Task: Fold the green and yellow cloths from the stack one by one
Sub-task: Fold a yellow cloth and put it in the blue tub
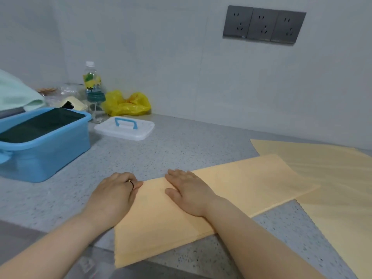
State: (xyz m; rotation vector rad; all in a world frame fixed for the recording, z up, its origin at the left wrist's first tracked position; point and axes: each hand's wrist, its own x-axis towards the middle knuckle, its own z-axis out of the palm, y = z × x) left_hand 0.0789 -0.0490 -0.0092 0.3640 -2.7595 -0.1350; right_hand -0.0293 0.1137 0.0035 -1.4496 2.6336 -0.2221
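A folded yellow cloth (247,184) lies as a long strip across the grey speckled counter (161,150), its near end hanging slightly over the counter's front edge. My left hand (114,194), wearing a ring, rests at the cloth's far left edge with the fingers curled at that edge. Flat on top of the cloth lies my right hand (189,192), fingers straight and pressing down. A stack of spread yellow cloths (330,178) lies to the right, partly under the folded strip. A pale green cloth (16,93) is heaped at the far left.
A blue plastic bin (46,141) with dark contents stands at the left. Its white lid (124,127) with a blue handle lies behind it. A water bottle (93,85), a yellow plastic bag (126,103) and small clutter sit against the wall. Sockets (263,25) are on the wall.
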